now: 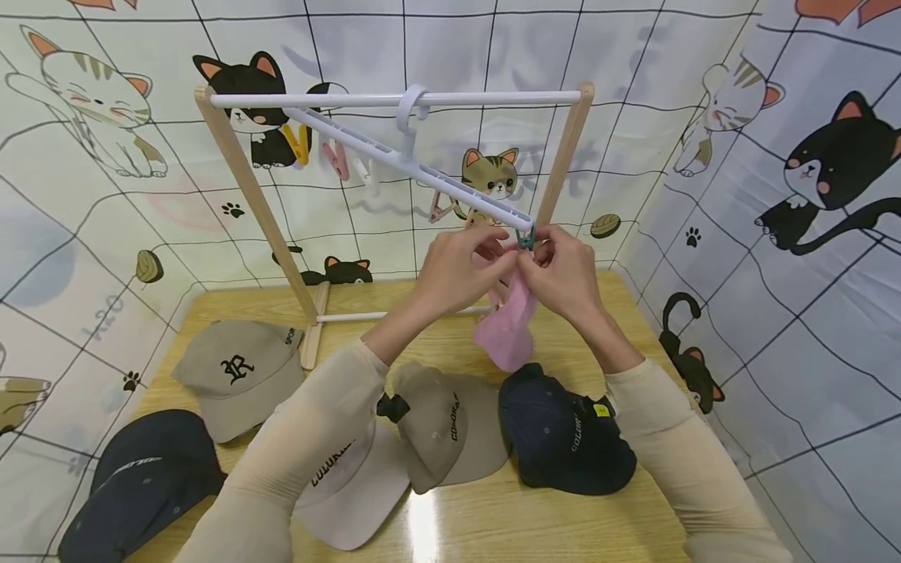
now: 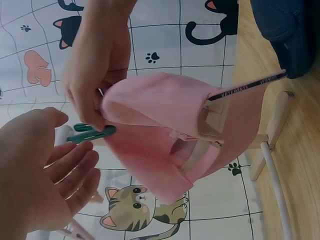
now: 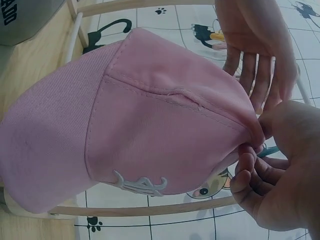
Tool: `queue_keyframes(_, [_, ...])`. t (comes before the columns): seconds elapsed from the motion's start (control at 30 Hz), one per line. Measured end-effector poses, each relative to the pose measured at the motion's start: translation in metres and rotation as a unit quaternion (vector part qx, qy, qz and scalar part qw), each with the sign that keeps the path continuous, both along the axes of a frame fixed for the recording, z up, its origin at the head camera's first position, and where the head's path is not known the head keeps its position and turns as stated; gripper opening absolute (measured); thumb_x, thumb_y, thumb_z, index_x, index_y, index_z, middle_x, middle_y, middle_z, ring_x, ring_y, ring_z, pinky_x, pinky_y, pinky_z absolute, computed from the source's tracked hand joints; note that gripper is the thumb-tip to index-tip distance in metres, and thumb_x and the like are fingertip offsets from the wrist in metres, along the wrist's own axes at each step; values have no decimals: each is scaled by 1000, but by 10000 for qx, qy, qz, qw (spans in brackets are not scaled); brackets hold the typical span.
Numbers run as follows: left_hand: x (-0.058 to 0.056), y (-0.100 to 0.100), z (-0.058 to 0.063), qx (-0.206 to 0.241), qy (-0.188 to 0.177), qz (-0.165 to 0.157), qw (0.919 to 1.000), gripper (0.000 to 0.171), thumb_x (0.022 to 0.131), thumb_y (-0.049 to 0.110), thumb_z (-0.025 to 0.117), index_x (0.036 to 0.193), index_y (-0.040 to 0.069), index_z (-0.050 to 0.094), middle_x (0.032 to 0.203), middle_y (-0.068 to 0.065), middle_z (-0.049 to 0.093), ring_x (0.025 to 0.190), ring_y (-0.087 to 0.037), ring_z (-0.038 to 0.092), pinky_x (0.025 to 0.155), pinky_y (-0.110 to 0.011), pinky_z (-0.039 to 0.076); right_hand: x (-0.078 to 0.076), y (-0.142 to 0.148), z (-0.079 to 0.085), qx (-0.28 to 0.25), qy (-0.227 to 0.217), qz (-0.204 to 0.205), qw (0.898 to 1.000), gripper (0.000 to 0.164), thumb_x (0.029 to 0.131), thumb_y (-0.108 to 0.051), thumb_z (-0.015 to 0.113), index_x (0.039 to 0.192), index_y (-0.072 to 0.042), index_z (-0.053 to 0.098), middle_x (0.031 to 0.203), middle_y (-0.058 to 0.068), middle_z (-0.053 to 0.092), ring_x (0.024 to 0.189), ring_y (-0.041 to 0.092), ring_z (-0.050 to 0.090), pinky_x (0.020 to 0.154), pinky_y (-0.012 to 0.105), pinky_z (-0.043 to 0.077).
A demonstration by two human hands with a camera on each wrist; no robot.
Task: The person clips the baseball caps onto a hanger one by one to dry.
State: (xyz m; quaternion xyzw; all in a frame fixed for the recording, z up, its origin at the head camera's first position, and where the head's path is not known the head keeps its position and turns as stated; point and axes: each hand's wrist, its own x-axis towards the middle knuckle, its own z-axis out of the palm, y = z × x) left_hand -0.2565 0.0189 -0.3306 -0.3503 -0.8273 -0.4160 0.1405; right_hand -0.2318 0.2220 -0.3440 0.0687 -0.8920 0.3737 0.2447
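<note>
A pink baseball cap (image 1: 505,338) hangs brim down below the right end of a white hanger (image 1: 464,191). My right hand (image 1: 565,274) pinches the top of its crown between thumb and fingers, as the right wrist view shows. At that same spot a teal clothespin (image 2: 92,134) hangs from the hanger's end, its tip at the cap's fabric. My left hand (image 2: 37,172) is beside the clothespin with loosely bent, spread fingers. White raised lettering (image 3: 140,184) marks the crown, and a strap with dark print (image 2: 245,89) sticks out at the cap's back.
The hanger slants from a white rod on a wooden rack (image 1: 246,188). Yellow (image 1: 299,143), pink (image 1: 335,159) and white clothespins (image 1: 366,176) hang along it. Below lie beige caps (image 1: 242,375), dark caps (image 1: 144,469) and a pale cap (image 1: 359,485) on the wooden table (image 1: 450,524).
</note>
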Motion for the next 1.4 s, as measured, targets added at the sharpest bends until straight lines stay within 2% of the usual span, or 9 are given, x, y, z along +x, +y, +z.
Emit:
queue_keyframes(0.07, [7,-6,-1,-199,-48,-205,9996,37,108,28,78,138,8,79,115,-6,87,99,-21,83,82,-32,59,-1,1,-1,32,-52,47,10000,23,99,-14,70,116,0,76,80,16,76,67,16,62,61,21,42])
queue_keyframes(0.17, [18,-13,-4,-572,41,-508,9971,34,108,28,77,136,9,80,126,-4,85,102,-18,78,89,-35,59,0,1,-1,66,-164,120,9998,19,99,-15,69,111,-1,75,76,13,74,63,12,58,59,23,42])
queue_keyframes(0.3, [34,-22,-8,-862,344,-598,9939,31,107,28,78,129,8,82,131,-5,84,110,-20,78,97,-40,61,0,2,-1,87,-362,138,9992,19,100,-17,70,110,-2,74,75,11,72,61,13,57,57,25,42])
queue_keyframes(0.4, [45,-28,-9,-824,476,-556,9939,30,106,29,78,127,8,83,125,-4,85,112,-21,79,100,-41,62,0,2,-1,105,-504,115,9986,20,100,-18,69,112,-2,73,76,10,72,62,15,58,57,27,43])
queue_keyframes(0.57, [56,-41,-13,-632,480,-571,9952,21,106,29,80,121,14,82,118,1,84,111,-17,79,98,-39,62,0,2,-2,148,-661,120,9976,21,100,-17,67,112,-1,72,79,12,73,66,19,60,59,30,44])
queue_keyframes(0.8, [69,-61,-22,-696,298,-491,9959,41,106,33,79,137,7,80,136,-9,82,129,-27,78,112,-47,61,-3,3,-4,229,-694,233,9971,20,100,-15,66,112,1,71,81,14,73,66,21,59,57,30,44])
queue_keyframes(1.07, [87,-73,-35,-708,-146,-405,9966,43,108,35,76,143,11,77,144,-8,79,137,-28,75,115,-50,61,-5,0,-5,218,-944,491,9941,27,102,-19,65,118,2,72,87,16,77,66,19,61,58,30,46])
queue_keyframes(1.3, [98,-75,-46,-679,-281,-402,9965,46,108,33,77,143,4,76,145,-12,79,136,-30,76,116,-51,60,-8,-4,-8,131,-1288,641,9895,30,104,-22,65,123,-1,72,92,16,77,68,19,60,59,30,46])
queue_keyframes(1.4, [103,-76,-48,-706,-388,-313,9963,48,107,33,78,146,5,75,146,-11,78,135,-29,76,115,-51,61,-8,-6,-8,190,-1341,696,9883,30,105,-24,65,123,-1,72,93,16,77,68,19,59,59,31,45])
